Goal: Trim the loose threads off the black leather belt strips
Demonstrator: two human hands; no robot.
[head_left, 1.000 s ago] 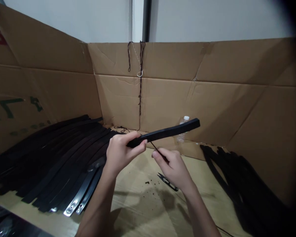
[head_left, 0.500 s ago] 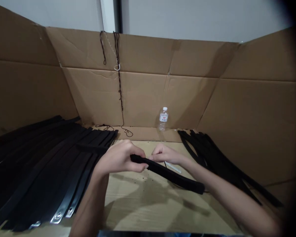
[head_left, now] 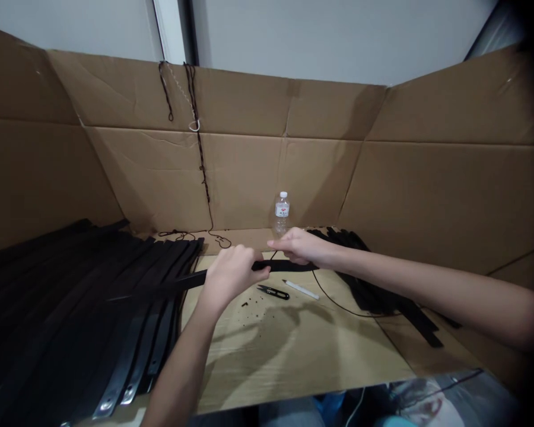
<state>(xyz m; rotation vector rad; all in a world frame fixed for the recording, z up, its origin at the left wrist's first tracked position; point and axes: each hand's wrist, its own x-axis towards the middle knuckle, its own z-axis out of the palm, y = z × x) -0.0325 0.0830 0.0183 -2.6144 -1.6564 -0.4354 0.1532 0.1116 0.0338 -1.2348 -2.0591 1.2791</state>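
My left hand (head_left: 237, 271) is closed around a long black strip (head_left: 289, 265), which runs across it from the pile at the left to below my right hand. My right hand (head_left: 299, 246) is pinched just above the strip. A short piece of dark thread (head_left: 273, 255) runs between its fingertips and the strip; whether a needle is there too I cannot tell. More thread trails from under the right hand in a curve to the right. On the table below lie black thread snips (head_left: 273, 292) and a white pen-like stick (head_left: 301, 289).
Many black strips, some with shiny metal ends, are piled at the left (head_left: 71, 308). A smaller black bundle (head_left: 374, 290) lies at the right. A plastic bottle (head_left: 282, 214) stands by the cardboard wall (head_left: 244, 166), where dark cords (head_left: 200, 148) hang. Dark crumbs dot the table (head_left: 267, 367).
My right hand has risen, pulling away from the strip. The strip has swung from slanting toward me to nearly level. The snips have come into view, and the camera has turned right.
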